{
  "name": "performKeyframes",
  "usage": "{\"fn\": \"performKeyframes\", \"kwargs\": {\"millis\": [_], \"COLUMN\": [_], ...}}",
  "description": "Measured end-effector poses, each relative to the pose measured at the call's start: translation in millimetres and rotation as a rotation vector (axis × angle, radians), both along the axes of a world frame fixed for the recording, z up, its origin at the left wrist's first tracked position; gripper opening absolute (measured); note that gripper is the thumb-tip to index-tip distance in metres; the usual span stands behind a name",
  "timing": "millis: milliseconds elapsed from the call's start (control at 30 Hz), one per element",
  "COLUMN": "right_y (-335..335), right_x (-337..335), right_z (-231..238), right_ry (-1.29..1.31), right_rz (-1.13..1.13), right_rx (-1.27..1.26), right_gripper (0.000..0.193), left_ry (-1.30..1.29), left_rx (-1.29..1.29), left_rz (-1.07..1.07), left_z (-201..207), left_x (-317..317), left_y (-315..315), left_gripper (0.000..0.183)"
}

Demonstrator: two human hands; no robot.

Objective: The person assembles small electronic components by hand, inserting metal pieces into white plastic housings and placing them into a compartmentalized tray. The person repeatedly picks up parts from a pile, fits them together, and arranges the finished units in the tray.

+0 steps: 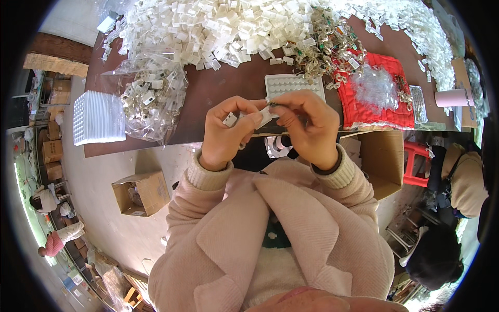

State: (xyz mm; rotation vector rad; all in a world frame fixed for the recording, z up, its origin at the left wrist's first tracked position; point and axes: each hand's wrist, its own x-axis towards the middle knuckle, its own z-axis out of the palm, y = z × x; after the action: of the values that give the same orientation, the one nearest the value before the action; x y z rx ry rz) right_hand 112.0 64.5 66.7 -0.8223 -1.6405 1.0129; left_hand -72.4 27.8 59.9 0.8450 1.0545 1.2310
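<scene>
Close together above the table's front edge, my two hands meet at a small white plastic piece [266, 117]. My left hand [227, 131] pinches it between thumb and fingers. A second small white plastic casing [229, 120] shows within the curled left fingers. My right hand [313, 130] is closed, its fingertips at the piece's upper end on a tiny dark green part [272, 104], too small to make out fully. Just behind the hands lies a white tray with rows of hollows [318, 93].
A large heap of white plastic casings [218, 28] covers the far table. At left are a bag of finished-looking pieces [150, 99] and stacked white trays [99, 118]. Wired components [330, 44], a red cloth [358, 112] and a pink cup [451, 98] lie right. Cardboard boxes [150, 193] stand below.
</scene>
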Motion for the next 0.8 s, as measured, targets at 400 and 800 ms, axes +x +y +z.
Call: {"fn": "performKeyframes", "kwargs": {"millis": [400, 800], "right_y": [-12.0, -15.7], "right_x": [-0.9, -2.9], "right_z": [4.7, 6.4], "right_ry": [0.22, 0.036], "right_rz": [0.045, 0.034], "right_rx": [-0.247, -0.033], "right_gripper": [0.019, 0.022], "left_ry": [0.009, -0.054], "left_rx": [0.302, 0.3], "left_rz": [0.212, 0.255], "left_z": [-21.0, -21.4], "left_x": [12.3, 16.9], "left_y": [-22.0, -22.9], "left_gripper": [0.027, 0.027]}}
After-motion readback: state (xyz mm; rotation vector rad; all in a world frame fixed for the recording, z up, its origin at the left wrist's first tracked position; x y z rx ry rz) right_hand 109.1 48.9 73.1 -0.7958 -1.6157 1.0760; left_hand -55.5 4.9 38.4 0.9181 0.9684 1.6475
